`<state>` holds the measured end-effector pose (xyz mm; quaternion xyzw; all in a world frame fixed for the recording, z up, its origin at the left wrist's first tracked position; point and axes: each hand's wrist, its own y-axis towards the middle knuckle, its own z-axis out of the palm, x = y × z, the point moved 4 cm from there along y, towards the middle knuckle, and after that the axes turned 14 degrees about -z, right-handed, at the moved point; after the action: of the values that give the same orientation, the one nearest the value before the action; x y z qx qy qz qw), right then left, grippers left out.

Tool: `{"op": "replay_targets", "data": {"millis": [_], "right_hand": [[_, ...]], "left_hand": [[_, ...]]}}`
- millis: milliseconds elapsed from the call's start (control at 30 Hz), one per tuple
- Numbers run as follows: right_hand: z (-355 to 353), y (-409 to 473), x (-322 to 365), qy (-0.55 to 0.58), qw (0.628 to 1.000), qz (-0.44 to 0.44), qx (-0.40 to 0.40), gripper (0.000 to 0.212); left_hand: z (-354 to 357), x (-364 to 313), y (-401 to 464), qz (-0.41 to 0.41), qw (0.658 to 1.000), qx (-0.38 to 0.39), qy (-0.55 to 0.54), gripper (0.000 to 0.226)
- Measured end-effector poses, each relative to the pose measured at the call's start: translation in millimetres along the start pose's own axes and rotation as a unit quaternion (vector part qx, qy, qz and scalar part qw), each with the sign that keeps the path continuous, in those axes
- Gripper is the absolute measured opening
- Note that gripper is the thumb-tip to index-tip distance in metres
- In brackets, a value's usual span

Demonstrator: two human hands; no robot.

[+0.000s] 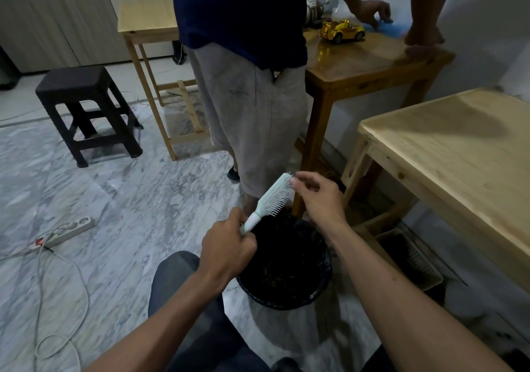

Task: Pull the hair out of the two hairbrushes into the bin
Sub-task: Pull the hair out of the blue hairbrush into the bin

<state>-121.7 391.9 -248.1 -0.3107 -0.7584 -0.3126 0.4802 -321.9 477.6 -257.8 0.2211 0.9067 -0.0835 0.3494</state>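
with my left hand point(229, 245) gripping the hairbrush point(271, 199) handle over the bin point(284, 262), my right hand point(318, 196) pinches at its bristle tips, where fine strands could slip free and drift onto the floor point(129, 199).

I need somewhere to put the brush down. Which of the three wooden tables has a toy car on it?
The darker brown table behind the bin, where the yellow toy car stands. The two pale tables show none.
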Motion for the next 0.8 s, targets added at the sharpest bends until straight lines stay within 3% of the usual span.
{"op": "replay_targets", "data": {"millis": [233, 367, 533, 733, 800], "right_hand": [[3, -6, -1, -0.097, 0.994, -0.005, -0.051, 0.022], [6, -13, -11, 0.013, 0.991, 0.077, -0.107, 0.027], [-4, -9, -9, -0.018, 0.995, 0.051, -0.088, 0.023], [1, -15, -19, -0.065, 0.997, 0.047, -0.002, 0.046], [5, -18, -20, -0.043, 0.998, 0.036, 0.021, 0.040]], "left_hand": [[6, 2, -13, 0.005, 1.000, 0.013, 0.018, 0.009], [7, 12, -5, -0.064, 0.995, 0.035, 0.070, 0.005], [-1, 28, -3, -0.090, 0.993, 0.013, 0.078, 0.009], [-2, 20, -5, -0.043, 0.996, -0.014, 0.076, 0.012], [-1, 17, -7, -0.021, 0.996, -0.021, 0.079, 0.013]]}}
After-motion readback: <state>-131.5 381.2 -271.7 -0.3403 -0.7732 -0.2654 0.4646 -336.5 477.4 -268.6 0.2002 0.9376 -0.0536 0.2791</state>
